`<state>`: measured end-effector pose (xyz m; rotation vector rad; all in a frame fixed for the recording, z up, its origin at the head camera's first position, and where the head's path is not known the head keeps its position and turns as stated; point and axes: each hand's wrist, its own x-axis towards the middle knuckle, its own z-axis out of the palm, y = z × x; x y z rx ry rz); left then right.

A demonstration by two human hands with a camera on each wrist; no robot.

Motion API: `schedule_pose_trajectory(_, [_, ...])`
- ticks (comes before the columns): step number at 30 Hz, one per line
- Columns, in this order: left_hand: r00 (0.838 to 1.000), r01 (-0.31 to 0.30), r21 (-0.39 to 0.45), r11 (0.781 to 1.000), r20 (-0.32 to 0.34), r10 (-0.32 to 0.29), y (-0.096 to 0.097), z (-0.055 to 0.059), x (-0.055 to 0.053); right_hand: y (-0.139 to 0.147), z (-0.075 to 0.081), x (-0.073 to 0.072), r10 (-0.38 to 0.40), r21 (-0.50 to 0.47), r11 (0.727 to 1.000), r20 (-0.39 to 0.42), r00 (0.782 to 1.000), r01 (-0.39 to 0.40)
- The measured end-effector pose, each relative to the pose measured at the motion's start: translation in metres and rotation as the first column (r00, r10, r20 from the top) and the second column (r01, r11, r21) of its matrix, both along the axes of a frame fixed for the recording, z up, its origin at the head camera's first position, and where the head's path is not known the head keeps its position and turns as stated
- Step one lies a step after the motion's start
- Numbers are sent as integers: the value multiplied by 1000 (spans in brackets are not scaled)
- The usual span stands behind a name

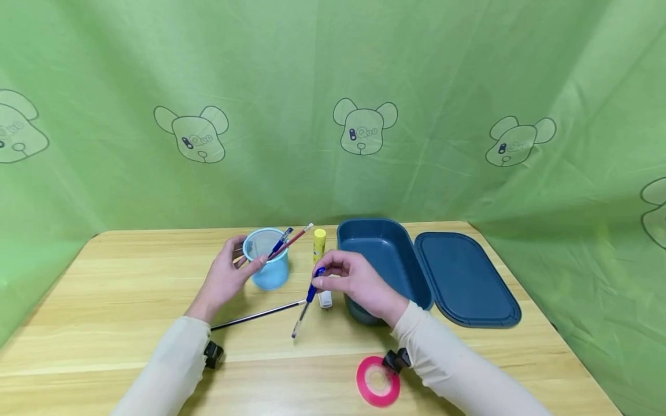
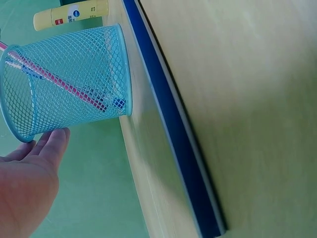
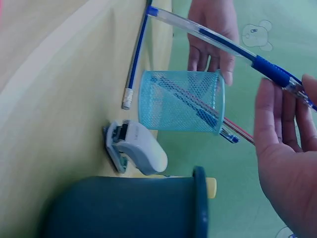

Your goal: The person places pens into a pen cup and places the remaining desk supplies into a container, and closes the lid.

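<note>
My left hand (image 1: 225, 276) holds a light-blue mesh pen cup (image 2: 79, 69) at its rim, the thumb in front and the fingers on the far side. A red pencil (image 1: 296, 238) and a blue pen (image 1: 281, 242) lean inside the cup, their ends sticking out above the rim. My right hand (image 1: 359, 283) pinches another pen (image 3: 208, 37) by its blue grip end, the clear barrel pointing down to a blue tip, a little to the right of the cup. On the table in front of the cup lies a dark blue pencil (image 1: 257, 315) with a white end.
A white stapler (image 3: 141, 146) stands on the table beside a dark blue box (image 1: 424, 283). Behind the stapler is an upright yellow glue stick (image 1: 319, 242). The box's lid (image 1: 468, 277) lies flat at the right. A pink tape roll (image 1: 364, 387) lies near the right forearm.
</note>
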<state>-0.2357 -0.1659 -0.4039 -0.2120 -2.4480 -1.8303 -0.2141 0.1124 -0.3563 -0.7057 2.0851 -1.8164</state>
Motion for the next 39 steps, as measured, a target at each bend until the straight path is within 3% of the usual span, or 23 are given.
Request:
schedule_pose_trajectory(4, [1000,-1,2,1000,-2,1,0,-2,-1,1,6,-1,-82,-80,994,-30,996,79])
schedule_pose_trajectory(9, [1000,9,6,1000,-5,-9,2,-2,-1,1,13,-3,-167,-218,964,-46,985,153])
schedule_pose_trajectory(15, [1000,8,2,1000,1,-8,2,-2,-1,0,24,-8,-261,-367,904,-61,963,222])
schedule_pose_trajectory(24, [1000,2,5,1000,7,-2,2,-4,-1,-14,29,-21,-432,-456,807,-25,901,374])
schedule_pose_trajectory(29, [1000,1,14,1000,9,-1,2,-4,-1,-26,28,-28,-463,-496,769,1,886,402])
schedule_pose_trajectory(33, [1000,-1,30,1000,11,1,2,-1,2,-35,25,-35,-472,-502,757,23,881,419])
schedule_pose_trajectory(39, [1000,7,37,999,0,-7,1,-1,2,-43,16,-42,-465,-448,778,63,883,441])
